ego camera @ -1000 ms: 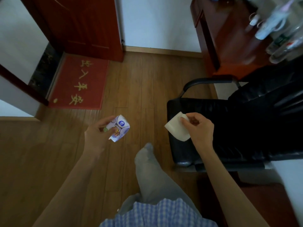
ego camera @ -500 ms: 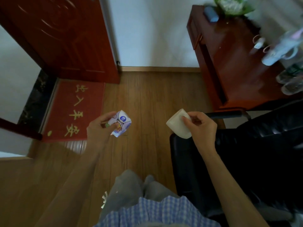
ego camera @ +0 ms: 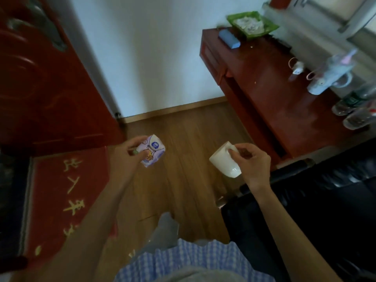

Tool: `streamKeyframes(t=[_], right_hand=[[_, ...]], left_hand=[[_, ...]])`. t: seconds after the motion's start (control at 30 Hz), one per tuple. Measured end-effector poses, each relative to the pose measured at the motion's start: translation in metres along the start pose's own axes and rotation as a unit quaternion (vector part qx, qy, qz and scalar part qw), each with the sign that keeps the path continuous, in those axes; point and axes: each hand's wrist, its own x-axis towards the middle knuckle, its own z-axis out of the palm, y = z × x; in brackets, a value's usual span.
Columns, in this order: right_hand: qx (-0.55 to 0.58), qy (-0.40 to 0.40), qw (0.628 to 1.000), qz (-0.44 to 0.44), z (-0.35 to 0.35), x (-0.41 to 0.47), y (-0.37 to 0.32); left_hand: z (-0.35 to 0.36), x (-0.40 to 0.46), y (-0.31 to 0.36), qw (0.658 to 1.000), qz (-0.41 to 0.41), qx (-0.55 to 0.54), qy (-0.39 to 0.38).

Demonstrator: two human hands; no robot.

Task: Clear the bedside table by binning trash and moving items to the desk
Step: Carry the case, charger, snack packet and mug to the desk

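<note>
Desk now fills more of the view, its green tray holding crumpled paper. Left hand grips a tissue packet; right hand holds a white mug, tipped, interior hidden.

Red doormat: gold Chinese characters; tissue pack print illegible.

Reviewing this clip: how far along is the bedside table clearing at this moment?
Done: not judgeable, since the bedside table is out of view. In hand: the left hand holds a small tissue pack and the right hand has a grip on a white mug, tilted, both carried over the floor. Left: setting them on the desk ahead to the right, which already holds bottles.
</note>
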Motion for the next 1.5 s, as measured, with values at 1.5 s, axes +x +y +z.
streamKeyframes(t=[1.5], right_hand=[[-0.03,0.301,0.944,0.129,-0.041,0.428,0.031]], left_hand=[[0.387,0.513,0.131,0.91,0.112,0.049,-0.396]])
